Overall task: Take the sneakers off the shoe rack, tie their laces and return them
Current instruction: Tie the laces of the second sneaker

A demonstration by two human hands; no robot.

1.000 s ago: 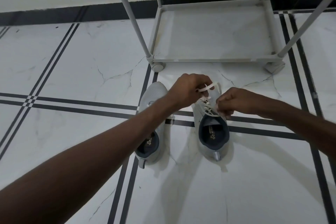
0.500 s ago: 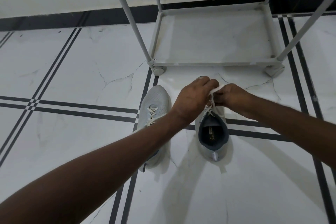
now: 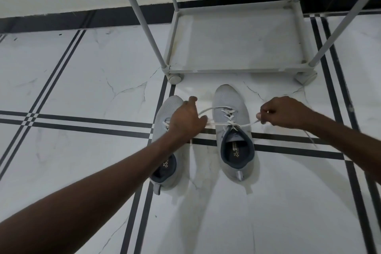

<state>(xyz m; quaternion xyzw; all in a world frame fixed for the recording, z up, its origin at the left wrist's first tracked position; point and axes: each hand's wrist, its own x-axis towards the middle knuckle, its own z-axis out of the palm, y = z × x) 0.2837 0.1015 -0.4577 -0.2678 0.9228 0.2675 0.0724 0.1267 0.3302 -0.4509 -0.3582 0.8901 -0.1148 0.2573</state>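
Sneakers stand side by side on the tiled floor (image 3: pixel 72 80), just near of the shoe rack (image 3: pixel 233 39), whose bottom shelf is seen bare. Half a second ago both hands were bunched together over the right sneaker (image 3: pixel 234 130); they have now been drawn apart, so that its lace (image 3: pixel 218 123) is stretched sideways across the top eyelets. From this it is judged that the knot is being pulled tight. The left hand (image 3: pixel 185 119) is closed on the left end of the lace, the right hand (image 3: pixel 282 112) pinched on the right end. The left sneaker (image 3: pixel 170 109), partly hidden by the forearm, is not being held. Each shoe's long axis runs near to far, toes toward the rack, heels toward the person.
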